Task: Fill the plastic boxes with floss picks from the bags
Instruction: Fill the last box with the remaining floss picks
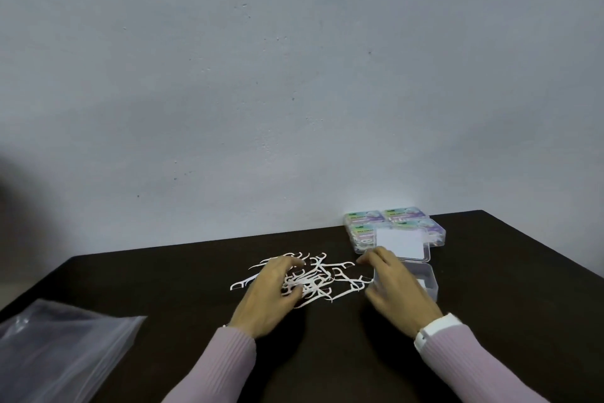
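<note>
a dark brown wooden table [183, 291] stands against a pale grey wall [294, 76]. a loose pile of white plastic floss picks [322, 275] lies at the table's middle. the left hand [273, 293] rests on the pile's left part, fingers curled into the picks, seemingly gathering some. the right hand [395, 285] reaches to the pile's right edge, fingers bent; whether it pinches a pick cannot be told. just beyond it sits an open clear plastic box [421, 278], lid [403, 244] raised. behind, by the wall, are four closed labelled boxes [392, 223]. a clear plastic zip bag [55, 350] lies at the near left.
</note>
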The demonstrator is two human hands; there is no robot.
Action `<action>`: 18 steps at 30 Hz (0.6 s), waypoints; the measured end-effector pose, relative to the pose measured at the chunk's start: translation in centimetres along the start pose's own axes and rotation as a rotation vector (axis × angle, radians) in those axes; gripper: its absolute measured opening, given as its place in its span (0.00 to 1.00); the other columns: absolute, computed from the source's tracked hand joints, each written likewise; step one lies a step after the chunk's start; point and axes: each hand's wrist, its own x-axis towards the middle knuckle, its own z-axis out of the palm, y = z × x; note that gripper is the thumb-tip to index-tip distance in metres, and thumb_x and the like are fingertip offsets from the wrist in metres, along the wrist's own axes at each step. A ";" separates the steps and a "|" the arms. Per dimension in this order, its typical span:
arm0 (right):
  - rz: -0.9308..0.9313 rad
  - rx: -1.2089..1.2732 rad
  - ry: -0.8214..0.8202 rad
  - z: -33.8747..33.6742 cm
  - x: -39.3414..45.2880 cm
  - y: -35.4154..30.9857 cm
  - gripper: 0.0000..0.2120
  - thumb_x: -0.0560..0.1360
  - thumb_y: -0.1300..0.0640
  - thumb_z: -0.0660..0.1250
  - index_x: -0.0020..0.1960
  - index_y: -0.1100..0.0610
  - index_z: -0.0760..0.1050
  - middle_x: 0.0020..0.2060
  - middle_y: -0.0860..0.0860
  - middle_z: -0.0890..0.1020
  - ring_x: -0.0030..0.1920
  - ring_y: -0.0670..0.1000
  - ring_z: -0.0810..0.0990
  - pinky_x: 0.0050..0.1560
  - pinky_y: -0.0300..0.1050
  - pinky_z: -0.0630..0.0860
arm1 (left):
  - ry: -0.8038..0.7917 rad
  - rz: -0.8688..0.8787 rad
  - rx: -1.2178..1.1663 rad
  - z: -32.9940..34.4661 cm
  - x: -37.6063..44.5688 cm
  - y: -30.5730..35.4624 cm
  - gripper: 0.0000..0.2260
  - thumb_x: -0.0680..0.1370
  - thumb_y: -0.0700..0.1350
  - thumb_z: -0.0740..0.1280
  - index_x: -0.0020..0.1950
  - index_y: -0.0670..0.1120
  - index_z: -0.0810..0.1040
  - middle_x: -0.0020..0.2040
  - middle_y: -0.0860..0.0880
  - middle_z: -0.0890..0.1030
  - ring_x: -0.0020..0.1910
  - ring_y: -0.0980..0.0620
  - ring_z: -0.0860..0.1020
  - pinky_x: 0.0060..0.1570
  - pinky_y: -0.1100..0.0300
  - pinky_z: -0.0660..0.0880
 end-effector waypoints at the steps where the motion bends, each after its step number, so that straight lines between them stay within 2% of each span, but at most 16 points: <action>1: -0.029 0.004 -0.039 0.6 0.0 -0.8 0.20 0.75 0.62 0.61 0.66 0.53 0.65 0.65 0.47 0.66 0.61 0.44 0.71 0.60 0.34 0.69 | -0.031 -0.023 0.011 -0.4 -0.4 -0.7 0.16 0.79 0.48 0.64 0.66 0.55 0.68 0.64 0.61 0.68 0.64 0.66 0.63 0.66 0.70 0.58; 5: -0.017 -0.040 -0.228 3.2 0.4 -3.3 0.30 0.78 0.63 0.58 0.76 0.54 0.49 0.75 0.48 0.50 0.74 0.48 0.57 0.70 0.40 0.60 | -0.153 -0.097 0.038 -2.2 -1.1 -3.1 0.22 0.76 0.50 0.67 0.69 0.58 0.66 0.72 0.57 0.62 0.72 0.61 0.57 0.70 0.64 0.53; 9: 0.075 -0.171 -0.271 5.0 1.7 -3.8 0.32 0.78 0.63 0.53 0.76 0.59 0.39 0.76 0.55 0.42 0.76 0.53 0.42 0.74 0.44 0.50 | -0.300 -0.148 0.178 -4.1 -1.2 -4.2 0.28 0.73 0.54 0.70 0.70 0.58 0.65 0.74 0.55 0.59 0.75 0.57 0.50 0.75 0.51 0.49; 11: 0.132 -0.197 -0.287 5.5 2.3 -3.7 0.31 0.79 0.63 0.52 0.75 0.60 0.37 0.75 0.58 0.42 0.75 0.55 0.40 0.74 0.45 0.45 | -0.354 -0.187 0.161 -5.1 -1.2 -4.5 0.30 0.72 0.54 0.72 0.71 0.57 0.65 0.73 0.54 0.60 0.73 0.56 0.52 0.73 0.56 0.53; 14: 0.216 -0.171 -0.318 6.1 3.2 -3.4 0.31 0.78 0.64 0.51 0.75 0.61 0.38 0.75 0.59 0.44 0.75 0.56 0.43 0.74 0.47 0.44 | -0.407 -0.250 0.108 -6.3 -1.4 -5.2 0.30 0.70 0.52 0.74 0.70 0.58 0.66 0.66 0.54 0.64 0.66 0.58 0.59 0.66 0.63 0.59; 16: 0.232 -0.167 -0.320 6.4 3.6 -3.3 0.30 0.78 0.65 0.51 0.75 0.61 0.41 0.75 0.59 0.47 0.76 0.56 0.46 0.74 0.47 0.46 | -0.419 -0.277 0.075 -6.8 -1.6 -5.7 0.26 0.70 0.52 0.74 0.66 0.60 0.70 0.61 0.54 0.68 0.61 0.58 0.65 0.61 0.65 0.64; 18: 0.226 -0.134 -0.306 6.6 3.8 -3.2 0.30 0.77 0.67 0.53 0.75 0.61 0.45 0.75 0.58 0.49 0.75 0.55 0.48 0.74 0.46 0.48 | -0.387 -0.287 -0.016 -7.0 -1.7 -6.0 0.19 0.69 0.50 0.76 0.57 0.60 0.77 0.55 0.54 0.73 0.54 0.59 0.71 0.52 0.71 0.68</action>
